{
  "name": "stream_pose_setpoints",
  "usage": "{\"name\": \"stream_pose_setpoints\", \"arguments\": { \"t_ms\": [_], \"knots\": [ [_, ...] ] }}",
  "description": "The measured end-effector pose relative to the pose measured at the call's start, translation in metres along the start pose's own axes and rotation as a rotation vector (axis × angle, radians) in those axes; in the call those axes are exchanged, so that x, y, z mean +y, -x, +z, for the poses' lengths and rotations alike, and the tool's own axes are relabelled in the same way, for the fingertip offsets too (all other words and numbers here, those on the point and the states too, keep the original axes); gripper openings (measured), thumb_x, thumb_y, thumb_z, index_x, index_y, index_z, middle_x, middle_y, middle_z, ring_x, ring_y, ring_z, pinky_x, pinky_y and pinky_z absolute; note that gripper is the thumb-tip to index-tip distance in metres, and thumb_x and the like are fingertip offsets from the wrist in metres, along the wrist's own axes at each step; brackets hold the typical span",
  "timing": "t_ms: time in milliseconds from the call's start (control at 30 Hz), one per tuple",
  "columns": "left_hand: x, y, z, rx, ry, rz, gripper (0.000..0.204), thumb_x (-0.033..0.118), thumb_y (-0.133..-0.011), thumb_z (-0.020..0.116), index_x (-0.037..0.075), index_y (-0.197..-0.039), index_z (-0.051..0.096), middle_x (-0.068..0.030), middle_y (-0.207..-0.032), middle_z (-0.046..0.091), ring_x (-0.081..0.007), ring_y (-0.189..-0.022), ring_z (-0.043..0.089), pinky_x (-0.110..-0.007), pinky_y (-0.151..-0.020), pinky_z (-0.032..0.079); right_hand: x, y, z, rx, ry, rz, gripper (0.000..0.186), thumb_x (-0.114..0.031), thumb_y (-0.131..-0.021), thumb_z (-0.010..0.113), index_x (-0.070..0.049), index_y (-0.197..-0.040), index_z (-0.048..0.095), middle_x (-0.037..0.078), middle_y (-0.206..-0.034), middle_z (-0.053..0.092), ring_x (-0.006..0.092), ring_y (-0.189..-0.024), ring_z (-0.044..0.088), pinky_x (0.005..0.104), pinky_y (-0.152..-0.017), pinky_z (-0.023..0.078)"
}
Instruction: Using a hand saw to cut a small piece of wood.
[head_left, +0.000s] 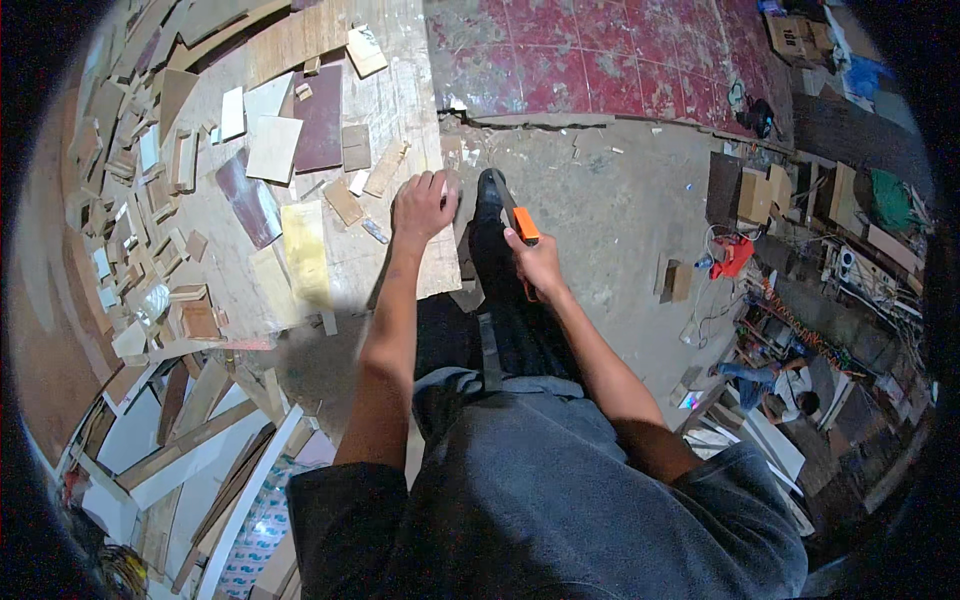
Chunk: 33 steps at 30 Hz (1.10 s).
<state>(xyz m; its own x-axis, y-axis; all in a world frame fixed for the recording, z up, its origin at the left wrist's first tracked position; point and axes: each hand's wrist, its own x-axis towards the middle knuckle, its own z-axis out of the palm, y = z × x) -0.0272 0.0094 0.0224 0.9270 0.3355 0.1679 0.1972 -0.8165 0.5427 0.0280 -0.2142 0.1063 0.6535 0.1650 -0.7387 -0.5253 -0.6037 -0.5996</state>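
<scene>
My right hand (540, 264) is wrapped round the handle of a hand saw (524, 225) with orange parts. Its narrow dark blade points away from me, over my shoe and just right of the wooden table's edge. At that edge my left hand (424, 206) rests on the tabletop with its fingers curled; what they hold, if anything, is hidden. Beside the left hand lie small wooden offcuts, among them a tan block (344, 203) and a light strip (386, 168). The saw blade and the left hand are apart.
The worktable (400, 100) carries several boards, including a maroon panel (318, 118) and a yellowish sheet (305, 255). Scrap wood (200, 430) is piled at lower left. A red-tiled floor (600, 60) lies ahead. At far right, another person (790, 385) is among clutter and cables.
</scene>
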Motion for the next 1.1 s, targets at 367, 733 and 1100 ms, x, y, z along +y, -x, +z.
{"name": "stream_pose_setpoints", "arguments": {
  "t_ms": [367,733,1100],
  "knots": [
    [0.036,0.052,-0.043,-0.285,-0.166,0.027,0.044,0.022,-0.095,0.062,0.011,-0.137,0.056,-0.0133,-0.121,0.057,-0.0305,-0.112,0.054,-0.044,-0.097,0.043,-0.043,-0.046,-0.055,-0.152,0.223,-0.223,0.041,-0.039,-0.091,0.074,0.002,-0.092,0.070,0.004,-0.063,0.061,0.0131,-0.057,0.053,0.0364,-0.055,0.045],
    [0.163,0.077,-0.095,0.556,1.518,-0.951,0.028,0.029,-0.109,0.037,0.018,-0.135,0.042,-0.0101,-0.112,0.061,-0.0188,-0.092,0.064,-0.035,-0.069,0.058,-0.093,-0.037,-0.063,-0.092,0.301,-0.708,0.037,-0.031,-0.090,0.074,0.004,-0.082,0.062,0.009,-0.058,0.050,0.0138,-0.057,0.046,0.0372,-0.055,0.042],
    [0.182,0.093,-0.223,0.631,1.653,-0.675,0.033,0.035,-0.108,0.043,0.019,-0.137,0.040,-0.0111,-0.110,0.059,-0.0204,-0.093,0.061,-0.037,-0.073,0.056,-0.099,0.004,-0.006,-0.074,0.507,-1.043,0.022,-0.023,-0.091,0.070,-0.002,-0.093,0.064,0.023,-0.069,0.063,0.0421,-0.064,0.064,0.0473,-0.058,0.049]
  ]
}}
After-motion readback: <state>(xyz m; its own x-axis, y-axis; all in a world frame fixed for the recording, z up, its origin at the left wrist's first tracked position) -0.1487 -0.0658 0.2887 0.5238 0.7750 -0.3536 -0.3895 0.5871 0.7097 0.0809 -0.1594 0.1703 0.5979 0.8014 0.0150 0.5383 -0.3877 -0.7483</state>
